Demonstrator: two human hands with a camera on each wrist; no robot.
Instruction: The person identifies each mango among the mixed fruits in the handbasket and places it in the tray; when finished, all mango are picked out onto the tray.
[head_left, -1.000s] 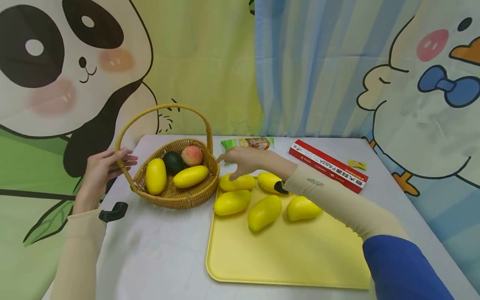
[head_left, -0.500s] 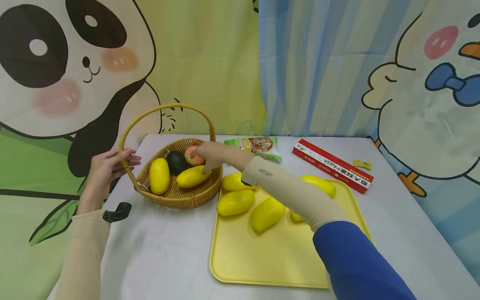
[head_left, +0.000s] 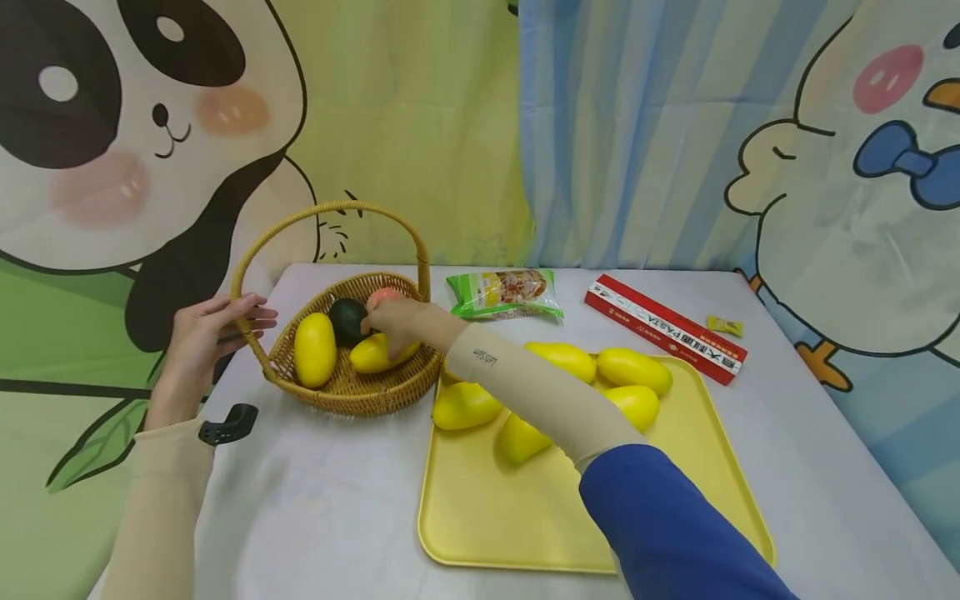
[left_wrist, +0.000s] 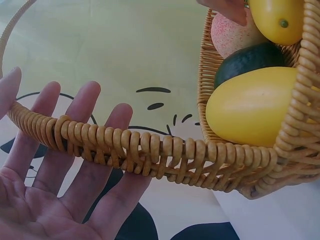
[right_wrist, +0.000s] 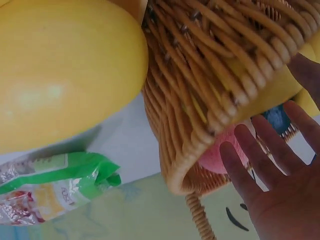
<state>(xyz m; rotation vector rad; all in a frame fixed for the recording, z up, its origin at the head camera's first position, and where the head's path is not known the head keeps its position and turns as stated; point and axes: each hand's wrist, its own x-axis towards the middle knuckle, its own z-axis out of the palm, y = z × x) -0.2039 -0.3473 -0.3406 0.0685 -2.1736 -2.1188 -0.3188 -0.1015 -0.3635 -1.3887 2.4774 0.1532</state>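
Note:
A wicker basket (head_left: 367,403) with a tall handle stands on the left of the table. In it lie a yellow mango (head_left: 315,350) on the left, a dark green avocado (head_left: 346,323), a pink peach (head_left: 384,295) and a second mango (head_left: 369,356). My right hand (head_left: 401,323) reaches in over the basket's right rim, thumb in front of the second mango and fingers over it, partly covering it and the peach. In the right wrist view its fingers are spread and straight. My left hand (left_wrist: 75,195) rests extended fingers behind the basket handle (left_wrist: 165,150).
Right of the basket, a yellow tray (head_left: 517,533) bears several more mangoes (head_left: 633,371), some partly behind my right forearm. Behind it lie a green snack bag (head_left: 506,293), a red pasta box (head_left: 663,327) and a small yellow packet (head_left: 724,325). Printed curtains (head_left: 420,125) hang at the back.
My right hand has moved left from above the tray's back corner into the basket, over the second mango. My left hand stays at the handle.

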